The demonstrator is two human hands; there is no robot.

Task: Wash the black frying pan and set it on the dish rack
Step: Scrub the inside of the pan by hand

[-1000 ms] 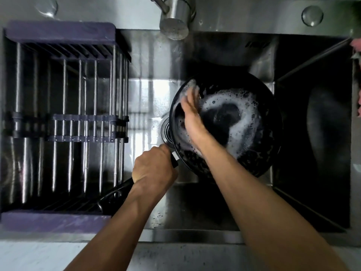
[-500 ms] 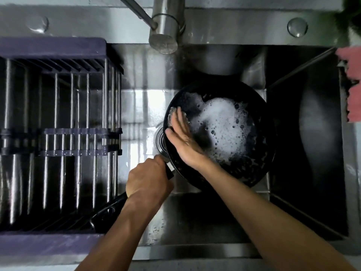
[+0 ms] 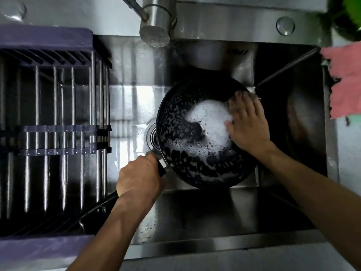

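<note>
The black frying pan (image 3: 181, 137) sits tilted in the steel sink (image 3: 195, 212), with white foam pooled inside it. My left hand (image 3: 139, 178) grips the pan's black handle (image 3: 97, 210), which runs down to the left. My right hand (image 3: 247, 122) presses flat on the pan's inner right side, over a scrubber that peeks out at the fingertips (image 3: 232, 98). The dish rack (image 3: 54, 118), with purple ends and steel bars, spans the sink's left part.
The faucet spout (image 3: 155, 32) hangs over the sink's back edge, no water visibly running. The drain (image 3: 151, 135) shows left of the pan. A pink cloth (image 3: 345, 81) hangs at the right edge, below something green (image 3: 349, 14).
My right hand has swept from the pan's left rim across to its right side, pushing the foam. My left hand keeps its grip on the handle. The view shifted slightly.
</note>
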